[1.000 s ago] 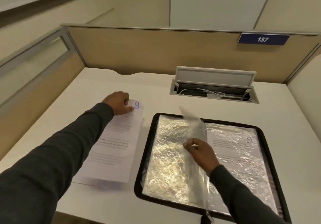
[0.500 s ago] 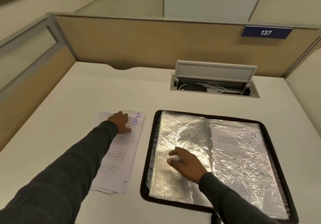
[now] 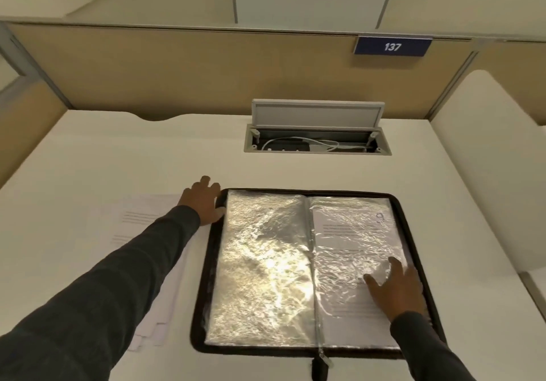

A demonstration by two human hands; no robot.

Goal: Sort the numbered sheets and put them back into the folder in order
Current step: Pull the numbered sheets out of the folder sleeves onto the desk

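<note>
The folder (image 3: 206, 265) lay open flat on the desk (image 3: 118, 156), its black zipped rim framing two crinkled plastic sleeves. The right hand (image 3: 397, 290) rested on the right-hand sleeve (image 3: 354, 250) near its outer edge, fingers straight and spread, gripping nothing. Under that sleeve sat a printed sheet (image 3: 345, 227), so the task's paper there lay directly beneath the palm and fingertips.

The left hand (image 3: 204, 203) was also spread and relaxed, holding nothing. It lay at the folder's far left corner, with the thumb touching the black rim. Just beside the folder on the left lay the loose stack of sheets (image 3: 139, 224), fanned slightly at its near end; the left wrist and forearm crossed over its right side.

The numbers on the loose sheets were covered by the hand and arm. A blue mark showed at the top right of the sleeved sheet, but the wrinkled plastic made it unreadable. Glare whitened the left-hand sleeve (image 3: 260, 262), so I could not tell whether it held paper. The right forearm hid the folder's near right corner, and the zip pull (image 3: 324, 361) was partly cut off at the bottom
</note>
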